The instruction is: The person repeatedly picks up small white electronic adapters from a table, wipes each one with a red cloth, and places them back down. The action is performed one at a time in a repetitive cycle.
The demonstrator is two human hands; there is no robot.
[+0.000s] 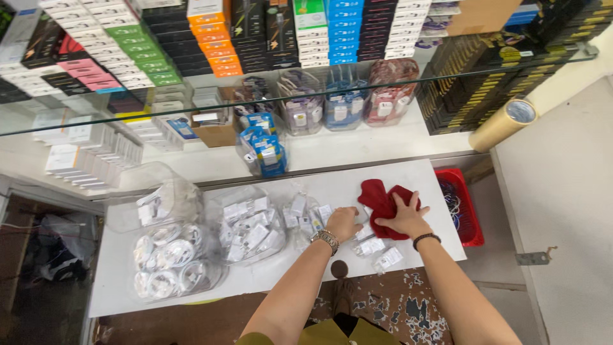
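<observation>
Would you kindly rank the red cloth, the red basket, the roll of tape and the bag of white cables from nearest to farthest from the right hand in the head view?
1. Red cloth: under the right hand.
2. Red basket: just right, off the counter's end.
3. Roll of tape: up right, on the ledge.
4. Bag of white cables: far left on the counter.

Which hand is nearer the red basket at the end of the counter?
Right. The right hand presses on a red cloth on the counter, close beside the red basket. The left hand rests farther off, among small clear packets.
</observation>
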